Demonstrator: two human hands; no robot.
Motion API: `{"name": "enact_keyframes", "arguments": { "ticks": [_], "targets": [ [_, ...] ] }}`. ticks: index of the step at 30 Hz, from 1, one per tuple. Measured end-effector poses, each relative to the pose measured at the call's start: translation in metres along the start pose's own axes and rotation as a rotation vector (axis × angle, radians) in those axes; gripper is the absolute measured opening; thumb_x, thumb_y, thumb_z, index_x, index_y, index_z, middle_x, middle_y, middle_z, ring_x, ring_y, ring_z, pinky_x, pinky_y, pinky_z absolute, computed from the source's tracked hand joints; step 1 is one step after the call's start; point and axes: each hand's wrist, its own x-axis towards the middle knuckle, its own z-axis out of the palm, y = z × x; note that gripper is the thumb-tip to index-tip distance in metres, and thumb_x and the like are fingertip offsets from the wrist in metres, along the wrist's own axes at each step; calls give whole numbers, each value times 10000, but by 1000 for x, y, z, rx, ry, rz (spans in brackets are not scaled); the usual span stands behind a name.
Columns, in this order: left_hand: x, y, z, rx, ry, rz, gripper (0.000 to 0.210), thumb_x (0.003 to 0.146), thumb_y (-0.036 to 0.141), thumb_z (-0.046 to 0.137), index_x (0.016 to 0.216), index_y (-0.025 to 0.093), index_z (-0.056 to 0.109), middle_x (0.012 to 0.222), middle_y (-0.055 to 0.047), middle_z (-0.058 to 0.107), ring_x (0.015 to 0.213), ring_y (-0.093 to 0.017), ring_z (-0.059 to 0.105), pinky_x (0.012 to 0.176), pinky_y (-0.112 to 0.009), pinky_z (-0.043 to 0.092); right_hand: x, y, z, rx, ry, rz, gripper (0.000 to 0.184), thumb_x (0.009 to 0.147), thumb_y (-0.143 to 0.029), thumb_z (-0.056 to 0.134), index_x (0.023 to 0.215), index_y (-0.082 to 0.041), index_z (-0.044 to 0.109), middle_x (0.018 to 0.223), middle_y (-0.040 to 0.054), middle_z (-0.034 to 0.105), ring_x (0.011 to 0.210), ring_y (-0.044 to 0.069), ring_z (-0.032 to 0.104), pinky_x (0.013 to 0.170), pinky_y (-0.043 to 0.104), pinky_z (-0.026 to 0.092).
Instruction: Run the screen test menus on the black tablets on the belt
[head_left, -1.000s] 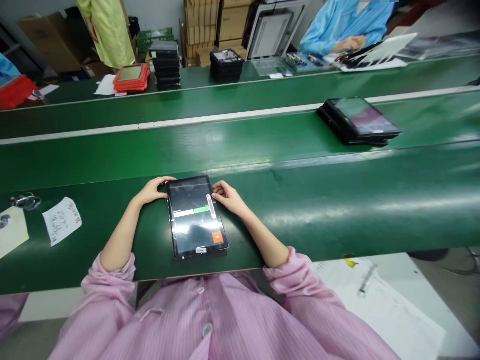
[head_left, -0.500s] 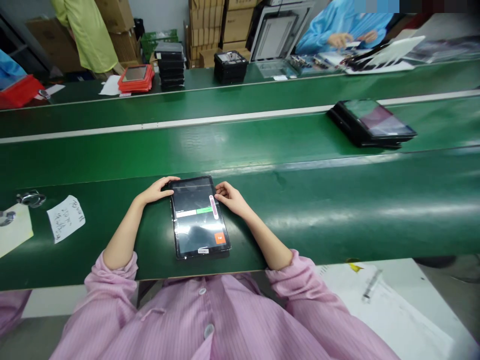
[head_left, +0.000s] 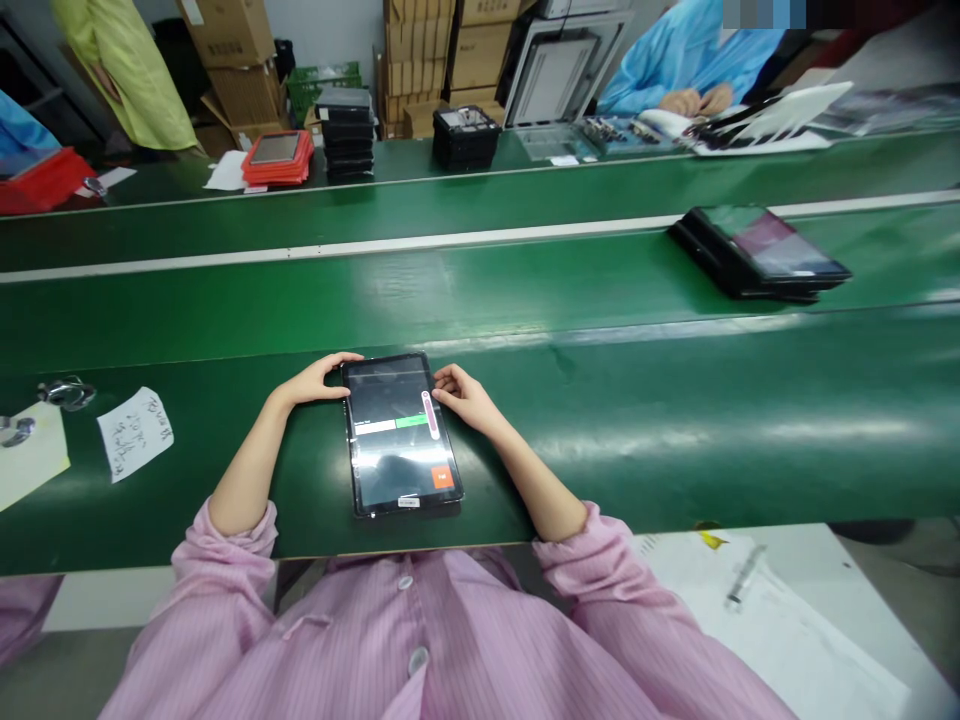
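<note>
A black tablet [head_left: 397,465] lies on the green bench in front of me, its screen lit with a white-and-green bar, an upright magenta slider and an orange square. A small white label sits on its near edge. My left hand [head_left: 319,380] grips the far left corner, thumb on the left side and fingers along the far edge. At the right side, my right hand [head_left: 463,393] has its fingers curled against the edge near the slider, thumb and index close together. The undersides of the fingers are hidden.
A stack of dark tablets [head_left: 772,255] sits on the conveyor belt [head_left: 450,290] at right. Left of me lie a handwritten note [head_left: 136,433] and a shiny metal item [head_left: 67,393]. Across the belt are black stacked trays [head_left: 347,140], red cases [head_left: 277,165] and a blue-sleeved co-worker [head_left: 675,60].
The tablet stack on the belt has shifted a little to the right. Across the belt, the co-worker's hands have come together, and the yellow-clad person has moved left. My hands keep their hold.
</note>
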Motion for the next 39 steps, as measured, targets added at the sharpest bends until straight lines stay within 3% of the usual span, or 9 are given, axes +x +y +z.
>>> {"name": "enact_keyframes", "arguments": {
  "ticks": [23, 32, 39],
  "targets": [
    [1, 16, -1, 214, -104, -115, 818, 738, 348, 719, 1476, 304, 371, 1504, -92, 415, 1406, -343, 373, 1181, -523, 292, -2, -6, -2, -30, -14, -2, 281, 753, -405, 662, 930, -227, 535, 829, 0, 616, 721, 160, 600, 744, 351, 526],
    [0, 13, -1, 257, -121, -103, 809, 772, 389, 703, 1491, 322, 338, 1515, -93, 398, 1429, -365, 327, 1193, -566, 230, -2, -5, -2, -27, -14, -11, 272, 756, -401, 664, 924, -231, 534, 825, 1, 623, 728, 170, 612, 743, 358, 524],
    [1, 16, 4, 295, -92, -125, 882, 728, 592, 754, 1475, 329, 365, 1475, -108, 424, 1413, -404, 342, 1180, -588, 227, -2, -5, -1, -31, -12, -1, 285, 750, -417, 665, 919, -232, 530, 834, 2, 615, 733, 168, 605, 739, 349, 514]
  ]
}}
